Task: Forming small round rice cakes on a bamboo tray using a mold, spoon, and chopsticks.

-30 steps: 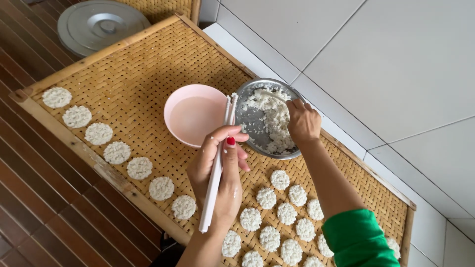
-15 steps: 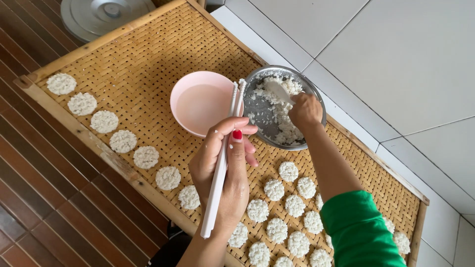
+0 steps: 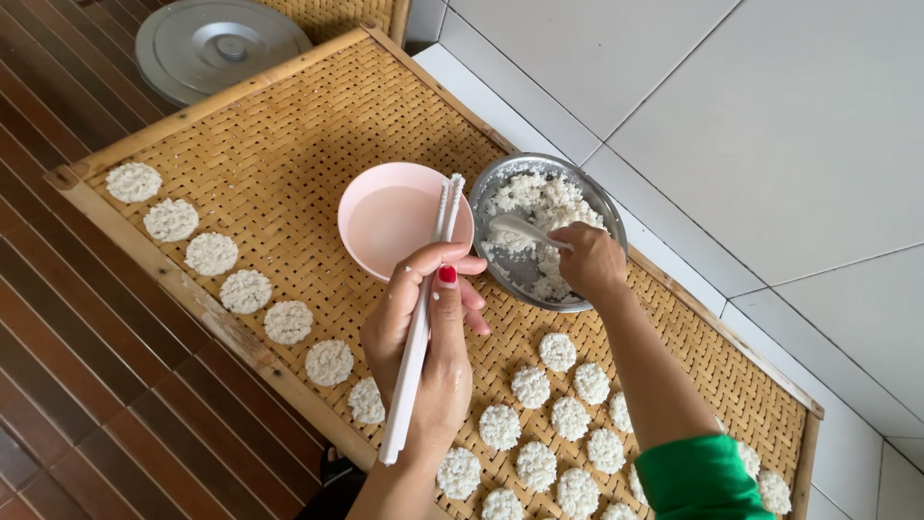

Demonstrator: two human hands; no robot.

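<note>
My left hand (image 3: 428, 332) grips a long white stick-like mould tool (image 3: 420, 323), its far end over the rim of a pink bowl (image 3: 399, 223) holding pale liquid. My right hand (image 3: 592, 260) holds a white spoon (image 3: 525, 228) inside a metal bowl (image 3: 547, 229) of sticky white rice. Both bowls stand on a woven bamboo tray (image 3: 289, 125). Round white rice cakes lie in a row (image 3: 245, 291) along the tray's near edge and in a cluster (image 3: 553, 424) under my right forearm.
A round metal lid (image 3: 219, 46) lies on the dark wooden floor beyond the tray's far-left corner. White floor tiles (image 3: 751, 125) run along the tray's right side. A second woven tray's edge (image 3: 337, 14) shows at the top.
My right hand has scooped within the metal bowl, and the spoon now shows across the rice. My left hand kept its grip on the white tool, hardly moving against the tray.
</note>
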